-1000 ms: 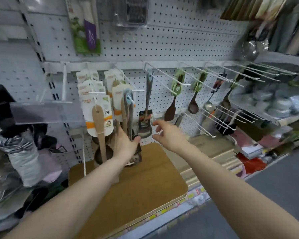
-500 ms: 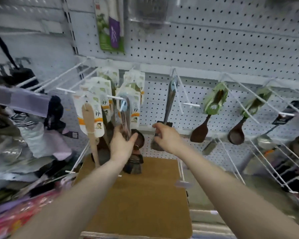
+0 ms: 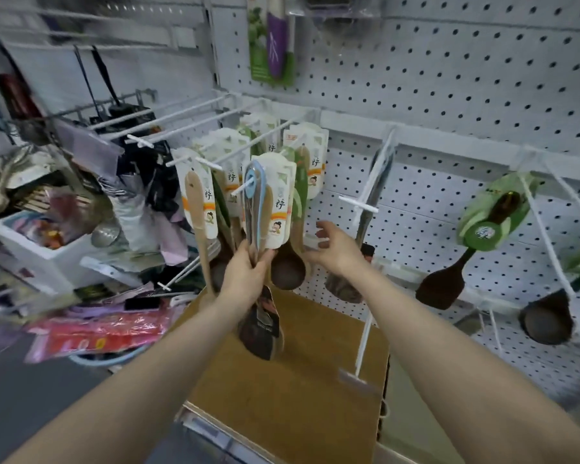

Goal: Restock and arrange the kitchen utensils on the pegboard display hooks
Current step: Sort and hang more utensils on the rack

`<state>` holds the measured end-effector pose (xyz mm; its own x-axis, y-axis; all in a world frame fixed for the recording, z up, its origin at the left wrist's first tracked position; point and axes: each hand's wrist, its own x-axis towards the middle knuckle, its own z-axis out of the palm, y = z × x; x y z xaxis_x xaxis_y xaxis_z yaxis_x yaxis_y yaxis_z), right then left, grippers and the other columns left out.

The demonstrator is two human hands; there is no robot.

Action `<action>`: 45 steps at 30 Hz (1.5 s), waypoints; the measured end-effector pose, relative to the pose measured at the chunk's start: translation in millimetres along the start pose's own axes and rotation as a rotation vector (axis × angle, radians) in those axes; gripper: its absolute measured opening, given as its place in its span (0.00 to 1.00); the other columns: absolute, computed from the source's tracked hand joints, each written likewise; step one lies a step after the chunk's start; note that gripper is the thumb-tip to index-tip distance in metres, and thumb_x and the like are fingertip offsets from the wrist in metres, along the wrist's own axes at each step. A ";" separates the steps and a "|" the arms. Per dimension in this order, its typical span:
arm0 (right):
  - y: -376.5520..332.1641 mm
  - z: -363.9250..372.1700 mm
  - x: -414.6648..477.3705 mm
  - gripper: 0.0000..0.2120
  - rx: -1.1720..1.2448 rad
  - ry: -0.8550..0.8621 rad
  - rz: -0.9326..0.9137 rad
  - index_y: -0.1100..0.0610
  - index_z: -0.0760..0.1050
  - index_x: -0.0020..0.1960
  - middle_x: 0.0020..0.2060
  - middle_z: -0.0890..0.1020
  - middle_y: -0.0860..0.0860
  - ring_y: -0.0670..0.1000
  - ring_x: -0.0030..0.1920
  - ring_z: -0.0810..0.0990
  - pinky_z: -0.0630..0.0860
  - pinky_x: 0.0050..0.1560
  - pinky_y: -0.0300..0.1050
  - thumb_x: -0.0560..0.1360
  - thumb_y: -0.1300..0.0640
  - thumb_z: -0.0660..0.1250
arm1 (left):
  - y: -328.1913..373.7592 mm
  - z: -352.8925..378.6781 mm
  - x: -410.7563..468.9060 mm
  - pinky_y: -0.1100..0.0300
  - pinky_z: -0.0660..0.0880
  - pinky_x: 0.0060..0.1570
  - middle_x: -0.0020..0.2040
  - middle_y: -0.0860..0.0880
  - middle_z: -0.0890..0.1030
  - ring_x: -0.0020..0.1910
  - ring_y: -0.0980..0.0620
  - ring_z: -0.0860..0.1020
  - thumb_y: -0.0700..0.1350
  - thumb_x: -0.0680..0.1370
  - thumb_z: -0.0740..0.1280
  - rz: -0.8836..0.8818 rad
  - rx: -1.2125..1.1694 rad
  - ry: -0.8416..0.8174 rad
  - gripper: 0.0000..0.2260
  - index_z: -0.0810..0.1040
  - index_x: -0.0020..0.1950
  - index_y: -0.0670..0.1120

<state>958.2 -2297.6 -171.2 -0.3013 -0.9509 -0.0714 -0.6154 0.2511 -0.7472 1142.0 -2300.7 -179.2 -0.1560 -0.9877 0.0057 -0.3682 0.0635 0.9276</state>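
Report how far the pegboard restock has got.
Done: carded wooden spoons hang on the left hooks, and a green-carded spatula hangs on the right. In hand: the left hand grips a bundle of blue-handled utensils whose loop sits at a hook tip; the right hand is open beside them. Left: several white hooks on the upper left are bare.

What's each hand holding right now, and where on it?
The left hand grips the bundle of blue-handled utensils around the lower handles, with the heads hanging below the fist. The right hand is open and holds nothing.
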 end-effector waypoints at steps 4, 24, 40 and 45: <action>-3.8 3.1 20.9 0.39 0.133 -0.088 0.009 0.55 0.64 0.74 0.61 0.75 0.49 0.49 0.60 0.74 0.73 0.59 0.45 0.68 0.56 0.79 | 4.2 2.0 -1.8 0.51 0.71 0.64 0.59 0.50 0.79 0.60 0.50 0.76 0.50 0.80 0.63 -0.044 -0.020 -0.001 0.19 0.70 0.70 0.46; -18.6 18.4 41.6 0.09 0.246 -0.272 -0.017 0.51 0.77 0.54 0.56 0.82 0.54 0.55 0.59 0.79 0.74 0.65 0.58 0.75 0.59 0.71 | 7.7 3.2 1.1 0.51 0.74 0.61 0.54 0.53 0.79 0.57 0.51 0.77 0.48 0.79 0.65 -0.076 0.021 0.042 0.16 0.72 0.67 0.49; -35.0 34.2 49.9 0.20 0.300 0.089 0.119 0.56 0.68 0.61 0.53 0.81 0.58 0.57 0.50 0.82 0.80 0.45 0.52 0.74 0.53 0.72 | 10.7 -0.3 0.5 0.52 0.73 0.63 0.54 0.55 0.78 0.57 0.52 0.77 0.47 0.80 0.64 -0.093 -0.001 0.000 0.16 0.70 0.68 0.50; -34.1 32.2 48.7 0.23 0.426 0.115 0.160 0.58 0.65 0.64 0.53 0.78 0.58 0.57 0.58 0.78 0.77 0.48 0.49 0.75 0.57 0.72 | 8.3 0.2 2.8 0.56 0.73 0.59 0.51 0.56 0.77 0.54 0.54 0.76 0.48 0.80 0.65 -0.086 0.001 -0.003 0.15 0.70 0.67 0.50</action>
<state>987.9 -2358.3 -170.5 -0.4616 -0.8739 -0.1523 -0.2080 0.2736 -0.9391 1138.4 -2303.0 -171.5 -0.1262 -0.9892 -0.0750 -0.3812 -0.0214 0.9242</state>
